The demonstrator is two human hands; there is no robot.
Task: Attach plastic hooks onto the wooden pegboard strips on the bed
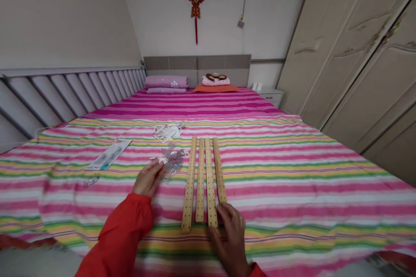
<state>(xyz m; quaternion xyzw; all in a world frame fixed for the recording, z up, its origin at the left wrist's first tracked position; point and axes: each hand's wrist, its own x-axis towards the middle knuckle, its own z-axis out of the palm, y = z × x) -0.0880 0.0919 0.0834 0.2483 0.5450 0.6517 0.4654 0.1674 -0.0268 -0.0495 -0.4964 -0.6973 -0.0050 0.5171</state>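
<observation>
Four-hole-row-like wooden strips lie side by side on the striped sheet, pointing away from me: a left strip [190,186], two middle strips, one shorter [200,181] and one longer [210,181], and a right strip [219,171]. At the near ends of the two right-hand strips, my right hand [231,233] has its thumb and fingers apart, touching the wood. My left hand [148,178] reaches with stretched fingers to the edge of a heap of small clear plastic bags [173,160] with little parts in them. Whether its fingertips pinch anything is hard to see.
Left of the bags lie a flat printed package [110,154] and a small clear or wire-like piece [91,180]. Behind them is a pile of papers and packaging [167,131]. A slatted rail [78,91] borders the bed's left side; wardrobes [344,60] stand at right.
</observation>
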